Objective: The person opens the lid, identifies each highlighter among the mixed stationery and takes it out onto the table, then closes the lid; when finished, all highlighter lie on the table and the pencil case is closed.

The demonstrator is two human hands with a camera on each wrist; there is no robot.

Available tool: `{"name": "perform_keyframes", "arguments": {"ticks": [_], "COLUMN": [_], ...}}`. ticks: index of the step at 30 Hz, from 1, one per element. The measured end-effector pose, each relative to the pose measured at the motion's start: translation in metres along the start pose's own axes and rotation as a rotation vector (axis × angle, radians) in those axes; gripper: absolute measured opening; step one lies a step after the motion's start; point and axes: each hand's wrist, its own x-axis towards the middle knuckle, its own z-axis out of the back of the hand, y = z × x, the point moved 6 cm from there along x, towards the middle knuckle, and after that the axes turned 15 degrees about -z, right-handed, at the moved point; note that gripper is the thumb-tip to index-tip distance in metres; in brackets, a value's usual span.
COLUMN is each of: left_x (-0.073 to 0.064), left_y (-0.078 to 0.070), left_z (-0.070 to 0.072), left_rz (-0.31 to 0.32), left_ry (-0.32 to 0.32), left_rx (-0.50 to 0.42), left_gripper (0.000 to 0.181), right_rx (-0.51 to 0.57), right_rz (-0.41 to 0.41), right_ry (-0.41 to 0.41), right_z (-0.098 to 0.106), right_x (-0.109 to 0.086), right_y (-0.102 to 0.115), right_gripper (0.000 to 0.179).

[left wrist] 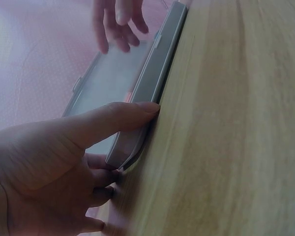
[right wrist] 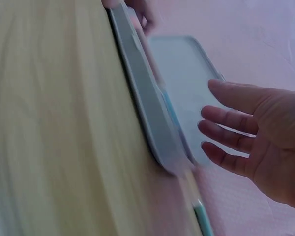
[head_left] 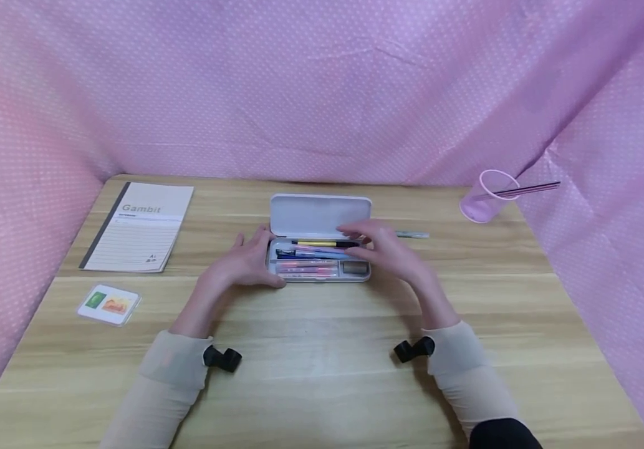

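A pale grey pencil case [head_left: 322, 215] stands on the table with its lid raised. Its back section holds a yellow and black pen [head_left: 318, 244] and some blue pens [head_left: 318, 252]. In front lie pink-toned pens [head_left: 307, 269] and a small grey-brown block [head_left: 355, 267]. My left hand [head_left: 245, 262] grips the case's left end, thumb on the front wall and fingers round the end, as the left wrist view shows. Above the case's right part hovers my right hand [head_left: 383, 249], fingers loosely spread; the right wrist view shows nothing in this hand [right wrist: 270, 130].
A pale green pen [head_left: 411, 234] lies right of the case, by the hinge side. To the left are a notebook [head_left: 142, 231] and a small card with green and orange pictures [head_left: 110, 304]. A pink cup [head_left: 475, 206] with thin dark sticks stands far right. Pink cloth [head_left: 322, 93] surrounds the table.
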Motion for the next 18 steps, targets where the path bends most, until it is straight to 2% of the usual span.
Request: {"name": "perform_keyframes", "arguments": {"ticks": [4,7,13,18], "left_x": [0.0,0.002,0.003,0.0], "left_y": [0.0,-0.001,-0.002,-0.002], "left_z": [0.0,-0.001,-0.002,0.001], "left_rz": [-0.006,-0.008,-0.007,-0.013], "left_ry": [0.001,0.007,0.016,-0.003], "left_rx": [0.006,0.004,-0.009,-0.008], "left_gripper": [0.092,0.092,0.093,0.093], "right_rx": [-0.02,-0.06,-0.177,-0.181], "right_rz": [-0.007,-0.011,-0.017,-0.013], "right_ry": [0.05,0.046,0.037,0.044], "right_z": [-0.018,-0.025,-0.031,-0.032], "right_x": [0.01,0.014,0.014,0.016], "right_y": [0.007,0.008,0.006,0.007], "right_gripper": [0.046,0.044,0.04,0.035]}}
